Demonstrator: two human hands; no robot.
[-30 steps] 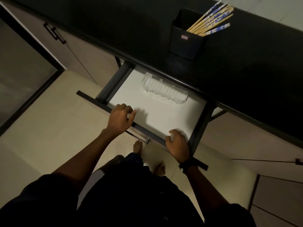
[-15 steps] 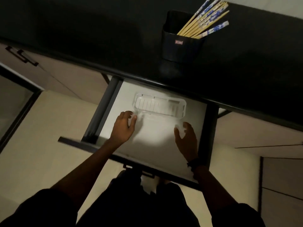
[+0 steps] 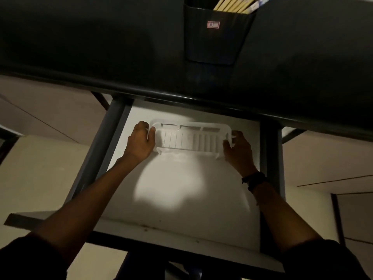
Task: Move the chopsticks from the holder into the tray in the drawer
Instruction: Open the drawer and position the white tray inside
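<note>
Your left hand [image 3: 141, 140] and right hand [image 3: 238, 147] clamp the tray [image 3: 189, 138] ends; position it, then reach beyond for the chopsticks [image 3: 234, 5].

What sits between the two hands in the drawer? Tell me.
Head view: the tray, with the left hand and right hand gripping its two ends.
</note>
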